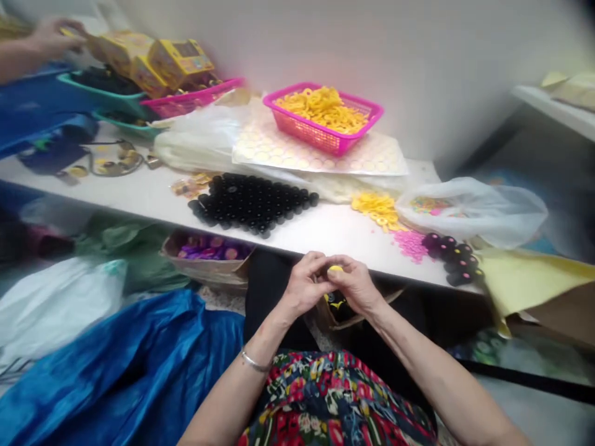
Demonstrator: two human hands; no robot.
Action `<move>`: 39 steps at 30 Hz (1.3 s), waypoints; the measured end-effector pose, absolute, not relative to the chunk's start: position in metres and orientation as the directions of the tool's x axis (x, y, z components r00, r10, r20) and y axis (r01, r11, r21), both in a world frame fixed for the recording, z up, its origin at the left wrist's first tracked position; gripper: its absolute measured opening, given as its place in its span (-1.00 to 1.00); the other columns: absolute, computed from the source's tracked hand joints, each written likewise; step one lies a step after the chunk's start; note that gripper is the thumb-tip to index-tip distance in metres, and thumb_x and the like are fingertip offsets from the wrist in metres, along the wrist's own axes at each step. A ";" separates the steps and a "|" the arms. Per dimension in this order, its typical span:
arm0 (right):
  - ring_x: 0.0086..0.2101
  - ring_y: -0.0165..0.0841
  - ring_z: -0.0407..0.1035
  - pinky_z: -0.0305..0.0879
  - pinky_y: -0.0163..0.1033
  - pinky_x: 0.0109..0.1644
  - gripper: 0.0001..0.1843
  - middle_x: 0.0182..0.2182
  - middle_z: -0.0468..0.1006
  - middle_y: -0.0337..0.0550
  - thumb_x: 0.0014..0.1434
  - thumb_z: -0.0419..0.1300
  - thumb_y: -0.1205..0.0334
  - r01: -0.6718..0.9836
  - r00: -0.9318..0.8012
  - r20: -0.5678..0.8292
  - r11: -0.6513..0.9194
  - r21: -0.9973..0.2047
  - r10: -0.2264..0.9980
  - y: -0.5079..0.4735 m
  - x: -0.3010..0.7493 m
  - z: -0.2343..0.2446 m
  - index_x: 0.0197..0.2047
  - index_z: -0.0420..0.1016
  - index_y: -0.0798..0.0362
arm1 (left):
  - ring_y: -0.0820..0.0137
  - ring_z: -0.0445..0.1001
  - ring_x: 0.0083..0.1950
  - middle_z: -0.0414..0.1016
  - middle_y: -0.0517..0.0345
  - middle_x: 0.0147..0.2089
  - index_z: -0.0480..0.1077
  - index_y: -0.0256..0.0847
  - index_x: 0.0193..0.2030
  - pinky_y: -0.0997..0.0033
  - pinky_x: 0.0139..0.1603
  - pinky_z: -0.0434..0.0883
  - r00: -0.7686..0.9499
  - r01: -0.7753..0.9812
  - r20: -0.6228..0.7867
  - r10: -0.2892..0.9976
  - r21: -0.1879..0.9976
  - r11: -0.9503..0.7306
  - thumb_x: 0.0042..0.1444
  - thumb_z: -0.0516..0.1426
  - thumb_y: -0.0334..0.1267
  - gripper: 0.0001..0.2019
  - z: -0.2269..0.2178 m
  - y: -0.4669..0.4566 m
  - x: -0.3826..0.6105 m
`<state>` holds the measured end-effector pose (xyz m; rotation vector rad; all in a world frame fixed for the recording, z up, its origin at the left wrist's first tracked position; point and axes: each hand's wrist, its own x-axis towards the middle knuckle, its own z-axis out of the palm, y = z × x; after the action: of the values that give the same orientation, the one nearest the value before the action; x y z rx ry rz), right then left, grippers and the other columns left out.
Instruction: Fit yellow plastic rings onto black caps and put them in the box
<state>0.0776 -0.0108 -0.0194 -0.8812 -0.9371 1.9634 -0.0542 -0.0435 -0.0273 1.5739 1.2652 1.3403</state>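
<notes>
My left hand and my right hand meet in front of me, just below the front edge of the white table. Both are closed in a pinch around a small yellow piece held between their fingertips. On the table above them lie a block of black round caps, a heap of yellow rings, a small pile of pink bits and a few black wheels with pink centres.
A pink basket of yellow rings stands at the back on sheets of round stickers. Another person's hand reaches toward yellow boxes at far left. Plastic bags, a blue bag and a box of purple parts crowd around.
</notes>
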 end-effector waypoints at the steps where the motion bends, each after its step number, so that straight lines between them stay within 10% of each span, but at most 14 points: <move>1: -0.45 -0.40 0.40 0.35 -0.27 -0.33 -0.57 -0.43 0.52 -0.21 -0.26 0.44 0.14 -0.345 -0.469 -0.261 -0.448 -0.825 0.843 -0.012 0.079 -0.017 -0.30 0.46 0.10 | 0.42 0.34 -0.24 0.37 0.15 -0.24 0.49 -0.13 -0.13 0.42 -0.20 0.34 -0.030 0.237 0.306 0.952 0.927 -0.291 -0.11 0.29 -0.27 -0.67 -0.030 -0.042 -0.053; 12: -0.52 -0.50 0.23 0.13 -0.39 -0.48 -0.66 -0.56 0.41 -0.26 -0.22 0.41 0.10 -0.172 -0.392 -0.314 -0.405 -0.898 0.864 -0.014 0.058 -0.026 -0.44 0.49 0.17 | 0.34 0.32 -0.20 0.43 0.16 -0.32 0.50 -0.14 -0.26 0.31 -0.16 0.32 -0.092 0.331 0.402 0.911 0.875 -0.353 -0.13 0.30 -0.27 -0.77 -0.050 -0.046 -0.066; 17: -0.34 -0.37 0.36 0.31 -0.27 -0.33 -0.52 -0.32 0.48 -0.17 -0.03 0.26 -0.08 -0.128 -0.507 -0.317 -0.434 -0.892 0.801 -0.008 0.063 -0.040 -0.12 0.42 0.05 | 0.35 0.33 -0.19 0.42 0.16 -0.27 0.47 -0.16 -0.30 0.34 -0.15 0.32 -0.181 0.354 0.296 0.938 0.909 -0.219 -0.12 0.29 -0.27 -0.81 -0.063 -0.036 -0.084; 25: -0.16 -0.15 0.40 0.32 -0.04 -0.08 -0.59 -0.20 0.51 -0.01 0.00 0.21 0.03 0.461 -0.312 -0.231 -0.066 -0.885 0.922 -0.019 0.132 -0.113 -0.11 0.43 0.06 | 0.40 0.35 -0.29 0.36 0.18 -0.35 0.42 -0.22 -0.31 0.43 -0.27 0.29 -0.519 0.600 0.342 0.783 0.798 0.049 -0.07 0.23 -0.28 -0.85 -0.075 0.016 -0.115; 39: -0.26 -0.23 0.39 0.32 -0.11 -0.15 -0.62 -0.22 0.50 -0.03 0.05 0.15 -0.01 0.394 -0.163 -0.153 -0.078 -0.916 0.975 -0.031 0.148 -0.124 -0.15 0.43 0.07 | 0.13 0.44 -0.15 0.46 -0.10 -0.18 0.25 -0.36 0.05 0.32 -0.24 0.30 -0.633 0.755 0.270 0.725 0.419 0.504 0.01 0.18 -0.01 -0.44 -0.070 0.059 -0.100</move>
<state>0.1485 -0.0315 -0.1236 -1.4964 -1.5927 1.2313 -0.0996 0.0593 -0.0696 1.3676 2.7746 0.8200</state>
